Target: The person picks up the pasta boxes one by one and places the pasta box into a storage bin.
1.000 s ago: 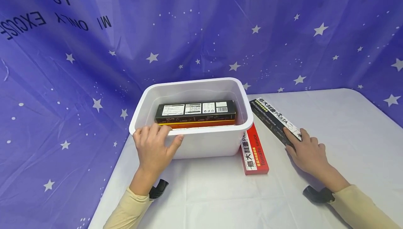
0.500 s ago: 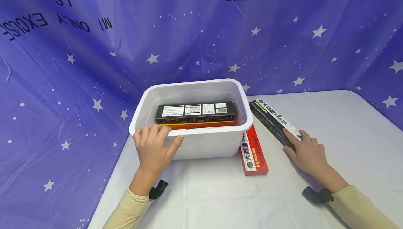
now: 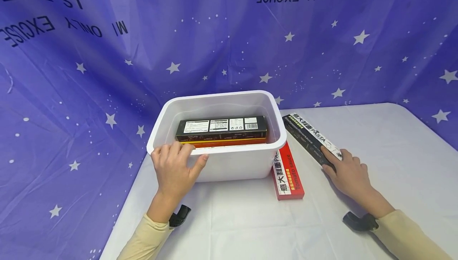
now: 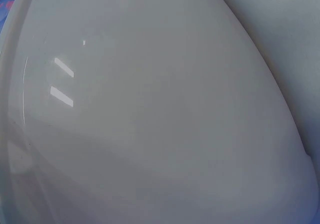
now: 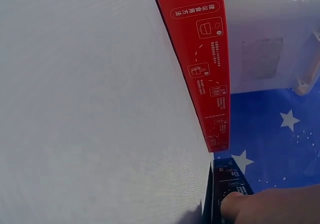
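Observation:
My left hand [image 3: 175, 168] grips the near rim of a white plastic bin [image 3: 232, 166], fingers over the edge and thumb on the outside. In the left wrist view the bin's glossy wall [image 4: 150, 103] fills nearly everything, and no hand shows. On the table to the right lies a black pasta box [image 3: 304, 134], labelled black pepper flavor sauce. My right hand [image 3: 350, 176] holds its near end, thumb on the left side and fingers over the top. The right wrist view catches part of that hand [image 5: 280, 206] against the black box [image 5: 227, 179].
A red tomato sauce pasta box [image 3: 290, 176] lies between bin and right hand, its far end hidden behind the bin. Inside the bin are a black box [image 3: 222, 127] and an orange-red one [image 3: 229, 142]. A purple star-printed cloth [image 3: 229, 45] hangs behind the white table [image 3: 243, 220].
The head view has shifted very slightly. Both hands keep their holds, and the bin and boxes stay where they were.

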A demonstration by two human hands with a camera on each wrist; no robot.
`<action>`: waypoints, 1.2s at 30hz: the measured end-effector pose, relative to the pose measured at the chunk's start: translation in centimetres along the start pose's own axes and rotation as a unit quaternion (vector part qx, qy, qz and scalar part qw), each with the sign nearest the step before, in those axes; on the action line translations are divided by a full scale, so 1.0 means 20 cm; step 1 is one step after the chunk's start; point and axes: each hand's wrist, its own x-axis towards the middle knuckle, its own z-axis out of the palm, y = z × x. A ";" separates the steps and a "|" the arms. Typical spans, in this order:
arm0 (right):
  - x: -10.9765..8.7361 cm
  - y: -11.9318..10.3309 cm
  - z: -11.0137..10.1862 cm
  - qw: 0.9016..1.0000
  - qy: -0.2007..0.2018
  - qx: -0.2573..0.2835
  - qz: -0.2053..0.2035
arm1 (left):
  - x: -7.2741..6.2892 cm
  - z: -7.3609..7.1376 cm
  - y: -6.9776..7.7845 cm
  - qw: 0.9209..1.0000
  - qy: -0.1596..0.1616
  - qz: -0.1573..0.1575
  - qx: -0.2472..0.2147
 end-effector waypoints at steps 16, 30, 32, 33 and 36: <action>0.01 0.04 -0.14 0.988 0.136 0.047 -0.053 | -0.01 -0.01 0.00 1.000 -0.007 0.000 0.005; 0.15 0.02 -0.49 0.991 0.109 0.019 -0.076 | -0.01 0.00 0.00 1.000 -0.002 -0.003 -0.001; 0.17 0.01 -0.56 0.992 0.101 0.016 -0.080 | -0.01 0.00 0.00 1.000 -0.001 -0.003 -0.002; 0.18 -0.01 -0.59 0.992 0.095 0.015 -0.080 | -0.01 0.00 0.00 1.000 0.000 -0.003 -0.003; 0.22 -0.05 -0.69 0.994 0.073 0.014 -0.082 | 0.00 0.00 0.00 1.000 0.002 0.000 -0.003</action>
